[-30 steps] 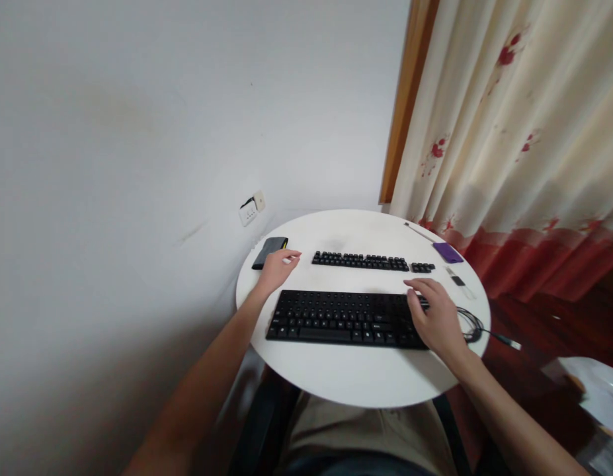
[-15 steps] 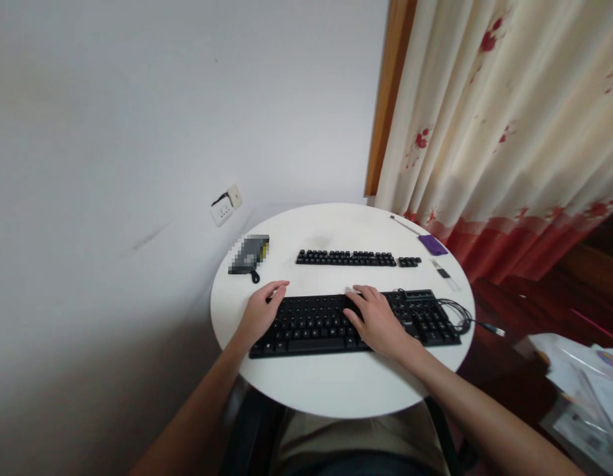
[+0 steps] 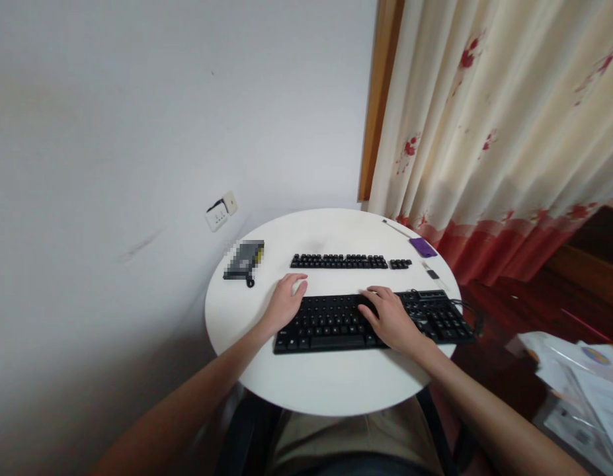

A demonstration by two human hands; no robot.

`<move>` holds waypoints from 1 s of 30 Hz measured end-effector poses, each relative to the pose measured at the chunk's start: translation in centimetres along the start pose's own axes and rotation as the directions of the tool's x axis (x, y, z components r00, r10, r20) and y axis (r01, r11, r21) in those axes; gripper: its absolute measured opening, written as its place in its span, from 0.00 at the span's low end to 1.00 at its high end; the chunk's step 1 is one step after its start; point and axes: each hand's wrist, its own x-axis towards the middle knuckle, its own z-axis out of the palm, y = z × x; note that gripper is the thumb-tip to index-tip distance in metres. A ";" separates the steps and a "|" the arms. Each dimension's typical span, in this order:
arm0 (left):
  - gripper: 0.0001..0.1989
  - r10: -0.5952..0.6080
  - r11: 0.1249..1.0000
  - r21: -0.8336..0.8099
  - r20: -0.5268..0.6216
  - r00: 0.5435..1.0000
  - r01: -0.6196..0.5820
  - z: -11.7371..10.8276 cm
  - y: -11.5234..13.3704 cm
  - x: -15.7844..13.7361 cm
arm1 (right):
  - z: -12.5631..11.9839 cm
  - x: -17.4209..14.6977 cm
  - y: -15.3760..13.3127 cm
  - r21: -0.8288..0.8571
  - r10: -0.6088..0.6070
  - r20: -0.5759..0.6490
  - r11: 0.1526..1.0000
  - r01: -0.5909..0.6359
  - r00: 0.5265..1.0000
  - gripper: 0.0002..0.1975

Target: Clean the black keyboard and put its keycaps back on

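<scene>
A black keyboard point(image 3: 336, 324) lies across the near half of the round white table point(image 3: 330, 390), its right end out over the table's edge. Many keycaps are in place; the upper row looks bare. Against its upper left corner is my left hand point(image 3: 285, 303), fingers curved and thumb apart from them, holding that end. My right hand point(image 3: 391, 318) grips the keyboard at its upper middle, fingers over the back edge and thumb on the keys. Behind it, loose black keycaps point(image 3: 338, 262) stand lined up in rows, with a smaller group point(image 3: 400, 264) to their right.
A dark blurred-out object point(image 3: 244, 260) with a black loop lies at the table's left. To the right are a purple cloth piece point(image 3: 423, 247), a thin stick and a small black-and-metal tool point(image 3: 432, 272). The keyboard's cable point(image 3: 477, 320) hangs past the right edge. Wall and curtain stand behind.
The keyboard has slid to the right across the table, with both hands moving along with it. Its right end and cable now reach beyond the table edge. The view has shifted slightly.
</scene>
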 end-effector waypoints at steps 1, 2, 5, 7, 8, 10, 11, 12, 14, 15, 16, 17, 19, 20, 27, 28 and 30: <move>0.15 0.014 1.000 0.028 -0.011 1.000 -0.013 -0.4 -0.4 0.9 | -0.2 0.4 -0.1 0.014 -0.005 -0.001 1.000 0.005 1.000 0.17; 0.15 0.021 0.999 0.049 -0.024 0.999 -0.020 -0.8 -1.0 1.9 | -0.3 1.0 -0.2 0.029 -0.011 -0.003 1.000 0.011 1.000 0.17; 0.13 0.027 0.993 0.115 -0.071 0.997 -0.019 -1.7 -2.7 4.8 | -0.4 3.6 -1.1 0.074 -0.039 -0.004 0.996 0.039 0.999 0.17; 0.12 0.040 0.985 0.168 -0.078 0.996 -0.027 -1.8 -3.9 5.9 | 0.2 6.0 -2.1 0.071 -0.065 0.010 0.995 0.064 0.998 0.16; 0.12 0.052 0.980 0.194 -0.071 0.996 -0.037 -1.7 -4.4 6.2 | 0.7 7.3 -2.7 0.060 -0.083 0.031 0.995 0.081 0.996 0.16; 0.12 0.081 0.967 0.245 -0.042 0.996 -0.068 -1.3 -5.2 6.2 | 1.9 9.8 -3.8 0.012 -0.124 0.085 0.992 0.124 0.989 0.16; 0.12 0.095 0.960 0.268 -0.024 0.995 -0.085 -1.1 -5.5 6.0 | 2.6 10.9 -4.4 -0.030 -0.145 0.116 0.988 0.149 0.983 0.16; 0.12 0.109 0.951 0.291 -0.008 0.994 -0.102 -1.0 -5.7 5.8 | 3.4 12.0 -5.0 -0.075 -0.172 0.157 0.980 0.185 0.973 0.16; 0.13 0.129 0.934 0.335 0.020 0.991 -0.128 -0.8 -5.9 5.4 | 4.9 13.8 -5.9 -0.130 -0.209 0.209 0.962 0.239 0.955 0.16; 0.13 0.135 0.925 0.354 0.032 0.990 -0.138 -0.7 -6.0 5.3 | 5.6 14.5 -6.2 -0.139 -0.221 0.225 0.957 0.256 0.949 0.15; 0.14 0.139 0.917 0.372 0.042 0.989 -0.145 -0.7 -6.0 5.2 | 6.2 15.2 -6.5 -0.146 -0.228 0.237 0.953 0.267 0.944 0.15; 0.15 0.141 0.909 0.389 0.049 0.989 -0.149 -0.7 -6.0 5.2 | 6.8 15.7 -6.7 -0.150 -0.233 0.245 0.950 0.274 0.941 0.15; 0.15 0.141 0.896 0.416 0.058 0.988 -0.152 -0.7 -6.1 5.2 | 7.7 16.5 -7.0 -0.166 -0.239 0.261 0.943 0.287 0.936 0.15; 0.15 0.139 0.891 0.428 0.060 0.988 -0.151 -0.7 -6.1 5.2 | 8.1 16.7 -7.1 -0.176 -0.239 0.266 0.941 0.290 0.934 0.15; 0.13 0.126 0.873 0.467 0.065 0.990 -0.142 -0.2 -6.3 5.2 | 9.3 17.4 -7.3 -0.229 -0.247 0.299 0.919 0.320 0.922 0.15; 0.12 0.125 0.873 0.468 0.062 0.990 -0.140 -0.2 -6.2 5.2 | 9.4 17.4 -7.3 -0.231 -0.250 0.300 0.917 0.324 0.921 0.15; 0.10 0.125 0.874 0.467 0.057 0.991 -0.137 -0.3 -6.1 5.1 | 9.4 17.3 -7.4 -0.232 -0.253 0.298 0.916 0.327 0.921 0.15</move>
